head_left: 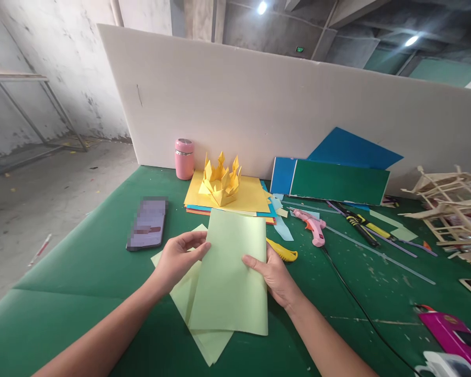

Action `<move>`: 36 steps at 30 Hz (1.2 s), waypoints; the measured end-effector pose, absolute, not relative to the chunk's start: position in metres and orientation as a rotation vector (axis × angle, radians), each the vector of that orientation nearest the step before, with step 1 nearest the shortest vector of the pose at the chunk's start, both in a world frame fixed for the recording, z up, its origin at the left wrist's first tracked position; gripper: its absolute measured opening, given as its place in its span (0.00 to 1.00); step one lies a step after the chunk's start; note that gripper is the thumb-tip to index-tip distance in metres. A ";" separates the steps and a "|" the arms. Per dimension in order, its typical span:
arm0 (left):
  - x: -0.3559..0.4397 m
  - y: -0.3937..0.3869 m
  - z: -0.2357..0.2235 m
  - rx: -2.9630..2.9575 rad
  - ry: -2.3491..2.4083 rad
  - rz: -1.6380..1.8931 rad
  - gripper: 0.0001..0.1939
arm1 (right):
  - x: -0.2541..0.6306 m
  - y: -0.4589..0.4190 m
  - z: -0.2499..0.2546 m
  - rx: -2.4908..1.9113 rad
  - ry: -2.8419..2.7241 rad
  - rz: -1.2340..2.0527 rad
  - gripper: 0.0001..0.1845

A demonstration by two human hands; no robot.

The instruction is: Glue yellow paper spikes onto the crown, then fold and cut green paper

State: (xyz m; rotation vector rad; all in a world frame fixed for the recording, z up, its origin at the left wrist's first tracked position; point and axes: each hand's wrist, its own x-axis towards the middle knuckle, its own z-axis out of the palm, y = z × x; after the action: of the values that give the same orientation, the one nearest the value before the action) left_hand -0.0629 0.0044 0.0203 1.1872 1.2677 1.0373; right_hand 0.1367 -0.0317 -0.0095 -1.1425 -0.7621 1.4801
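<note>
A light green sheet of paper, seemingly folded, is held up between my two hands in the middle of the view. My left hand pinches its left edge between thumb and fingers. On the right edge, my right hand has its thumb on the front face and its fingers behind, hidden. Beneath it, more light green paper lies at a slant on the table. Just beyond, a folded yellow paper crown stands on a stack of coloured paper.
Left stand a phone and a pink thermos. To the right lie a yellow cutter, a pink glue gun with a trailing cord, glue sticks and paper scraps. A wooden stick model stands far right. A white board closes the back.
</note>
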 end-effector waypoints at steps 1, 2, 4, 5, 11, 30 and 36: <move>-0.063 0.005 0.020 1.185 1.276 1.040 0.25 | 0.137 -0.032 -0.010 -1.146 -0.765 1.476 0.36; -0.063 0.005 0.020 1.182 1.286 1.041 0.25 | 0.137 -0.032 -0.010 -1.148 -0.767 1.474 0.36; -0.063 0.006 0.018 1.174 1.298 1.040 0.26 | 0.137 -0.032 -0.011 -1.144 -0.768 1.474 0.35; -0.063 0.006 0.018 1.172 1.296 1.041 0.26 | 0.137 -0.032 -0.011 -1.138 -0.767 1.478 0.35; -0.063 0.006 0.018 1.228 1.219 1.111 0.25 | 0.137 -0.032 -0.011 -1.126 -0.755 1.491 0.34; -0.059 0.004 0.017 1.247 1.162 1.102 0.19 | 0.140 -0.034 -0.011 -1.151 -0.731 1.501 0.37; -0.059 0.004 0.017 1.250 1.158 1.113 0.17 | 0.141 -0.034 -0.010 -1.163 -0.732 1.484 0.37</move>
State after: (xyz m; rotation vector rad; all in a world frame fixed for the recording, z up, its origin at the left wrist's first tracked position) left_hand -0.0590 0.0040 0.0168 1.2496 1.1581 1.1130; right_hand 0.1406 -0.0340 -0.0096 -1.1631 -0.7321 1.4835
